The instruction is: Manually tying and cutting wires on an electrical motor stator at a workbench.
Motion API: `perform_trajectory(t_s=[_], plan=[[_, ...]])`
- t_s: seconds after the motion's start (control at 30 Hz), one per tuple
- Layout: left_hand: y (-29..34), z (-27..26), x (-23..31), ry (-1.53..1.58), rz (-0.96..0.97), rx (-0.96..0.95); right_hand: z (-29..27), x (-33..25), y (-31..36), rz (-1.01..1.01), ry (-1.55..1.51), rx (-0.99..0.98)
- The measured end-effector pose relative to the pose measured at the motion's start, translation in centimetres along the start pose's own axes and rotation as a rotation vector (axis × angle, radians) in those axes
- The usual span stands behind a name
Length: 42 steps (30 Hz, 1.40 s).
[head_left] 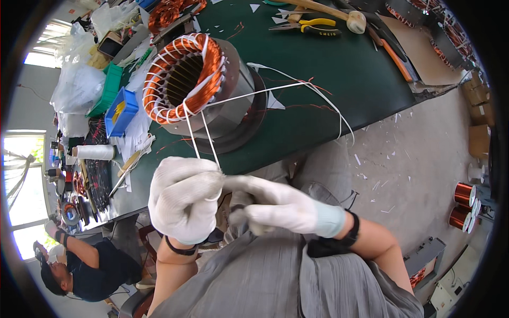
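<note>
Both my hands wear white knit gloves. My left hand [185, 199] is closed, pinching white lacing cord [192, 135] whose two strands run down taut from the copper winding [212, 69]. That winding forms a ring at the end of a grey metal motor stator [233, 106], wrapped with white loops of the same cord. My right hand [289, 206] reaches across with its fingers stretched out and apart, slightly blurred, the index fingertip touching or very near the left fingers. More cord trails rightward from the winding over the table. The stator rests on a dark round base [257, 119].
Pliers [318, 26] with yellow and black handles and a wooden-handled mallet [355, 22] lie on the green table [297, 58]. To the left are a blue bin [122, 111], a green bin [106, 90] and a cord spool [95, 152]. Another person [101, 265] sits at lower left.
</note>
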<state>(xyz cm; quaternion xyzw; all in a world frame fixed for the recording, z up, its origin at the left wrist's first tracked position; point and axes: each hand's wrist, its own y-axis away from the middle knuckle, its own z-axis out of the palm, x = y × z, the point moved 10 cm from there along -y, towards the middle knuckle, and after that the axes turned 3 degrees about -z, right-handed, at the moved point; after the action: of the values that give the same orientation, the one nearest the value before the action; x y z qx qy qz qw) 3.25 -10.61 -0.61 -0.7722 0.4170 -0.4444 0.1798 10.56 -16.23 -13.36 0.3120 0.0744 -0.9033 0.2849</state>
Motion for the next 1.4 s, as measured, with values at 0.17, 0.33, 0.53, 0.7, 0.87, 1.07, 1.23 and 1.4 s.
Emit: perform_trajectory(t_s=[0.17, 0.33, 0.53, 0.7, 0.87, 1.07, 1.23, 1.4], plan=[[-0.9, 0.6, 0.7, 0.039, 0.003, 0.054, -5.9, -5.6, -1.3, -0.499, -0.435, 0.081], [0.6, -0.5, -0.3, 0.070, -0.038, 0.089, -10.8, -13.6, 8.9, -0.863, -0.636, 0.092], [0.9, -0.5, 0.0, 0.126, 0.006, 0.244, -15.2, -13.6, 18.6, -0.962, -0.504, 0.251], [1.9, -1.5, -0.8, 0.102, -0.095, 0.325, -23.2, -8.0, 28.7, -0.936, -0.655, 0.751], [2.2, -1.0, -1.4, 0.168, -0.019, 0.182, -23.8, -6.6, 32.4, -0.898, -0.391, 0.898], [4.0, -3.0, -4.4, 0.181, -0.159, 0.361, -23.7, -7.7, 37.1, -0.923, 0.308, 1.459], [3.9, -3.7, -3.9, 0.269, -0.248, 0.493, -21.8, -9.7, 34.3, -0.948, 0.382, 1.443], [0.9, 4.9, 0.8, -0.093, -0.242, -0.037, -11.6, -10.7, 17.6, -0.739, 0.149, 0.817]])
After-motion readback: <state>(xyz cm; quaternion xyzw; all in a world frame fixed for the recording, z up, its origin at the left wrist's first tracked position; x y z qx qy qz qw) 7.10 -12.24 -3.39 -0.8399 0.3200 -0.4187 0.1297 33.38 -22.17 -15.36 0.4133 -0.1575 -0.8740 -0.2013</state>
